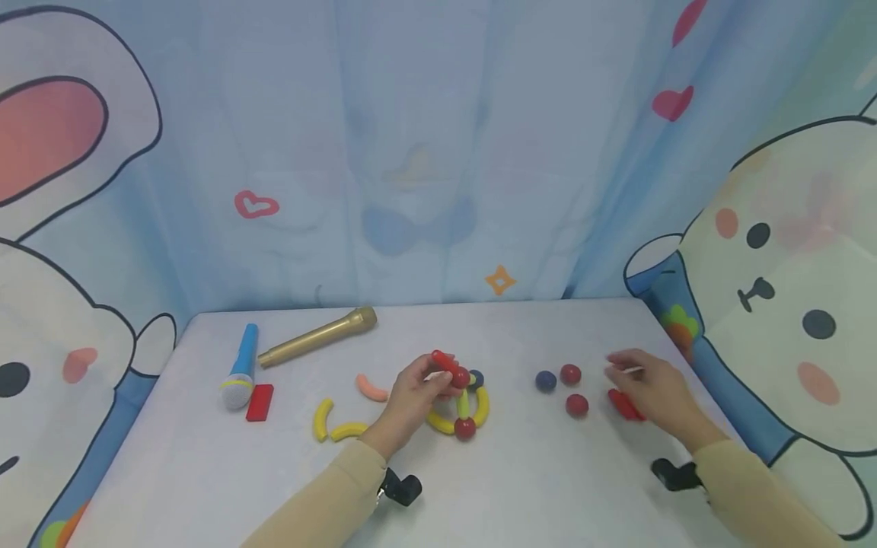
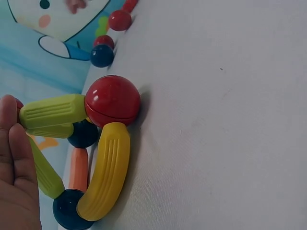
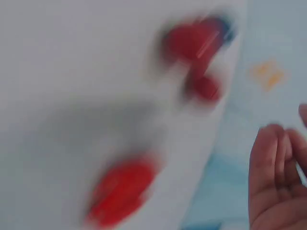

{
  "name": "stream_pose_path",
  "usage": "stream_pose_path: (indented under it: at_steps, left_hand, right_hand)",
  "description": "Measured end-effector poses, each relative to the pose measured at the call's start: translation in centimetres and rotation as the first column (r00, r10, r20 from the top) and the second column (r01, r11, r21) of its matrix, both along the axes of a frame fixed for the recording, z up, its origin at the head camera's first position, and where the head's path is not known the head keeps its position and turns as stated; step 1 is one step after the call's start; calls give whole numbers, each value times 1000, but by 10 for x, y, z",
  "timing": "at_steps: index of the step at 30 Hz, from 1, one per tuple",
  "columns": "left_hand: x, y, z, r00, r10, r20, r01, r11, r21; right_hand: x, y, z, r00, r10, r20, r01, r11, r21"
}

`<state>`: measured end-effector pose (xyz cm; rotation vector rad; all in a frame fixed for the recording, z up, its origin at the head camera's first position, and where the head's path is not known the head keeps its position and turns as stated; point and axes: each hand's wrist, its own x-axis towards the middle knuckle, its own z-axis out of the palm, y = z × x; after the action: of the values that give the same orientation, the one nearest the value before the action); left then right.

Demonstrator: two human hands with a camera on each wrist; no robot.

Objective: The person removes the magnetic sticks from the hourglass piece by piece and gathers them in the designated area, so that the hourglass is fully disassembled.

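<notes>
My left hand (image 1: 416, 390) grips the top of a built ball-and-stick frame, at a red ball (image 1: 461, 377) with a short red stick (image 1: 444, 360) on it. Green sticks (image 2: 53, 111) slope down from there to a lower red ball (image 2: 112, 100) and a dark blue ball (image 2: 72, 209). A curved yellow stick (image 2: 108, 167) joins these two low on the frame. Part of the frame is hidden behind my left fingers. Over at the right, my right hand (image 1: 647, 388) hovers with bent fingers, holding nothing, beside red sticks (image 1: 625, 405) on the table.
Two red balls (image 1: 577, 406) and a blue ball (image 1: 546, 381) lie between the hands. Left of the frame are curved yellow sticks (image 1: 322, 420), an orange one (image 1: 371, 389), a red block (image 1: 259, 403), a blue toy microphone (image 1: 241, 369) and a gold microphone (image 1: 318, 337). A curtain (image 1: 411, 152) hangs behind.
</notes>
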<state>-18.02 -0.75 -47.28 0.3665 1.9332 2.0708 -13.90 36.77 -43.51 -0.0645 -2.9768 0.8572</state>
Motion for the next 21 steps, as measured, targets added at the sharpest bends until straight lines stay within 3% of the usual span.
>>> stream_pose_path:
  at_steps: [3, 5, 8, 15, 18, 21]
  left_hand:
    - [1, 1, 0, 1000, -3, 7, 3, 1000, 8]
    - [1, 2, -1, 1000, -10, 7, 10, 1000, 28]
    - [0, 5, -3, 1000, -19, 12, 18, 998, 59]
    - [0, 11, -3, 1000, -9, 8, 9, 999, 34]
    - [0, 11, -4, 1000, -12, 19, 11, 999, 33]
    - [-1, 10, -7, 999, -9, 32, 8, 999, 38]
  right_hand:
    - [-18, -76, 17, 984, 174, -41, -177, 979, -104]
    - [-28, -121, 22, 957, 284, -62, -290, 942, -169]
    - [-38, -165, 23, 920, 380, -94, -391, 900, -191]
    - [-43, -189, 13, 910, 397, -121, -405, 913, -52]
    - [-43, -190, 9, 917, 381, -121, -391, 917, -74]
    - [-41, -190, 3, 938, 333, -96, -345, 923, -169]
